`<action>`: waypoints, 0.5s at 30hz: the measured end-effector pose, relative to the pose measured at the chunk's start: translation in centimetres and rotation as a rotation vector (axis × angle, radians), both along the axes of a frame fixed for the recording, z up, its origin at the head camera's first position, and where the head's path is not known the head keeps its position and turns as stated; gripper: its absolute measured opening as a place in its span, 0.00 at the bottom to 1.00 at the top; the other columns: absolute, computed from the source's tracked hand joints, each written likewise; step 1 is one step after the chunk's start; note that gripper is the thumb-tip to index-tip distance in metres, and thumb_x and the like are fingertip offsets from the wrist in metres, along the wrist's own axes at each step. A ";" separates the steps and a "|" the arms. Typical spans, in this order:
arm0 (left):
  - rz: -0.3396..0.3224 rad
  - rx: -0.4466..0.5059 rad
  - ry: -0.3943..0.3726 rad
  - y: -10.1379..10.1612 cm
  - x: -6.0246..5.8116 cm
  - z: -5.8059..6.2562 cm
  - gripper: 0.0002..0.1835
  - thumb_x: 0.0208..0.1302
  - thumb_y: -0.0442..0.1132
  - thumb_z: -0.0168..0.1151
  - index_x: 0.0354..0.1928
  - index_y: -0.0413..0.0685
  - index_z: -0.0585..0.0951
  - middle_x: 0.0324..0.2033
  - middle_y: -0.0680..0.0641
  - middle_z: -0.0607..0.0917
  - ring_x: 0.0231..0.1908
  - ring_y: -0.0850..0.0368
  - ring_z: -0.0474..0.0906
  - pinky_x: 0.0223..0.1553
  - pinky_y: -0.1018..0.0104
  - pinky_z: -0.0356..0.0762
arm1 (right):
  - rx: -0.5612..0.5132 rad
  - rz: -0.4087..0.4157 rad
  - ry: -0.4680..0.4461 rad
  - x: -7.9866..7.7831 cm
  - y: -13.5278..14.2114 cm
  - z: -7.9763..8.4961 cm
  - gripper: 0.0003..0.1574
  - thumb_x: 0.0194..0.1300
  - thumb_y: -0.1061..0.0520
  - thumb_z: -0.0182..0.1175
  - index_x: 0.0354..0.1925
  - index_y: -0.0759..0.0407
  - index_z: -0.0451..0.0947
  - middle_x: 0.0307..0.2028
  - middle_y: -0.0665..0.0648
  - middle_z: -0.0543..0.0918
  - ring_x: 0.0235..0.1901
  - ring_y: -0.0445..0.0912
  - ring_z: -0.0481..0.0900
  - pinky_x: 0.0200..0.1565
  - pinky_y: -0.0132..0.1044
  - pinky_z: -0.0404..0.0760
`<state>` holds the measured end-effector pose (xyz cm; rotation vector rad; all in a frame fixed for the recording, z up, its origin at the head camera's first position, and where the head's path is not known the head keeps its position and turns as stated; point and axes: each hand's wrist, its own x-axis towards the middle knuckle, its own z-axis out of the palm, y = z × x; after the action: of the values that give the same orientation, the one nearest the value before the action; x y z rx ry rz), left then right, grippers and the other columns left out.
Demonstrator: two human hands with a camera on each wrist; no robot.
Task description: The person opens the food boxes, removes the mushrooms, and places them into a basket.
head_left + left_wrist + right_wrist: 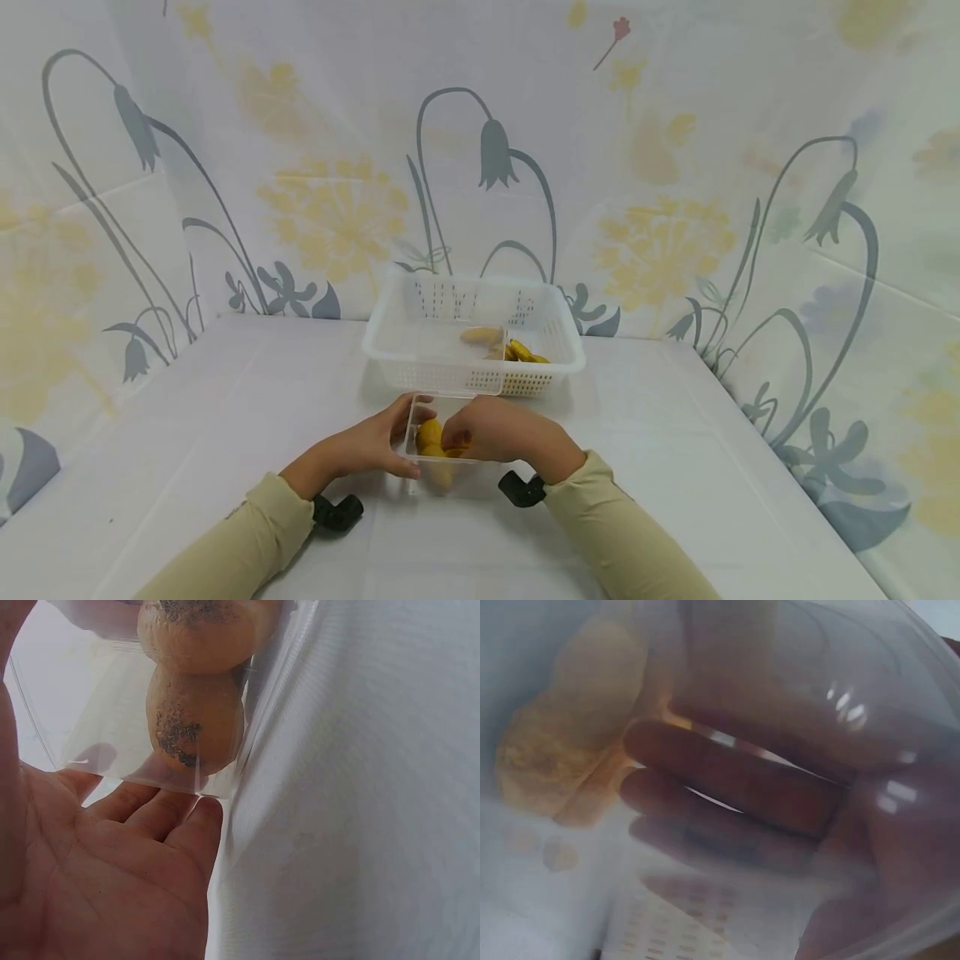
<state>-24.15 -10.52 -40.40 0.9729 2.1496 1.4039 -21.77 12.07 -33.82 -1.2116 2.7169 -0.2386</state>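
A clear plastic box (pixel 480 479) stands in front of me on the white-covered table. Several yellow, fruit-like rounded pieces (pixel 430 435) are gathered in its left part; in the left wrist view two of them (pixel 196 727) show dark, speckled patches through the wall. My left hand (pixel 367 442) holds the box by its left end, thumb at the near corner and fingers round the far side. From above, my right hand (pixel 498 429) reaches into the box, fingertips at a yellow piece (pixel 592 791); the box wall blurs them in the right wrist view, and the thumb is hidden there.
Just behind the box sits a white perforated basket (pixel 386 346), holding small yellow bananas (pixel 525 352) and a pale tan piece (pixel 482 335). A clear divider stands inside it. Black wrist mounts (pixel 337 512) hang below both cuffs. Flower-printed cloth (pixel 487 75) encloses the table's back and sides.
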 end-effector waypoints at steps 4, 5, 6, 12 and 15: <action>0.003 -0.006 -0.002 0.0 0.0 0.0 0.52 0.43 0.41 0.73 0.66 0.51 0.49 0.64 0.45 0.62 0.66 0.52 0.56 0.66 0.51 0.53 | 0.024 -0.007 -0.015 0.0 -0.1 0.1 0.10 0.58 0.58 0.61 0.39 0.44 0.82 0.33 0.40 0.82 0.33 0.34 0.76 0.41 0.26 0.77; 0.005 -0.010 -0.001 0.0 0.1 0.0 0.52 0.43 0.41 0.73 0.66 0.52 0.49 0.64 0.45 0.62 0.66 0.52 0.56 0.66 0.51 0.53 | 0.029 -0.004 -0.015 0.0 -0.1 0.1 0.10 0.58 0.58 0.61 0.39 0.44 0.81 0.33 0.40 0.82 0.33 0.34 0.76 0.41 0.26 0.77; 0.007 -0.014 0.000 0.0 0.1 0.0 0.52 0.43 0.42 0.73 0.67 0.52 0.49 0.65 0.46 0.62 0.66 0.52 0.56 0.66 0.51 0.53 | 0.033 -0.001 -0.011 0.0 -0.1 0.1 0.10 0.58 0.57 0.61 0.39 0.44 0.81 0.33 0.40 0.82 0.34 0.34 0.76 0.41 0.26 0.77; 0.013 -0.027 0.000 0.0 0.0 -0.1 0.53 0.43 0.42 0.73 0.67 0.52 0.49 0.65 0.46 0.62 0.66 0.52 0.56 0.66 0.51 0.54 | 0.049 0.009 0.004 -0.2 -0.1 -0.2 0.09 0.58 0.56 0.61 0.37 0.43 0.80 0.33 0.40 0.81 0.33 0.34 0.76 0.40 0.26 0.77; 0.016 -0.032 0.004 0.0 0.0 -0.1 0.53 0.43 0.43 0.73 0.67 0.53 0.49 0.64 0.45 0.62 0.66 0.52 0.56 0.66 0.51 0.54 | 0.052 -0.001 0.002 -0.2 -0.1 -0.1 0.08 0.58 0.56 0.61 0.37 0.43 0.79 0.32 0.40 0.81 0.32 0.34 0.75 0.39 0.25 0.76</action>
<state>-24.16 -10.48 -40.45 0.9494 2.1806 1.3717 -21.93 12.02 -33.97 -1.1966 2.7079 -0.1659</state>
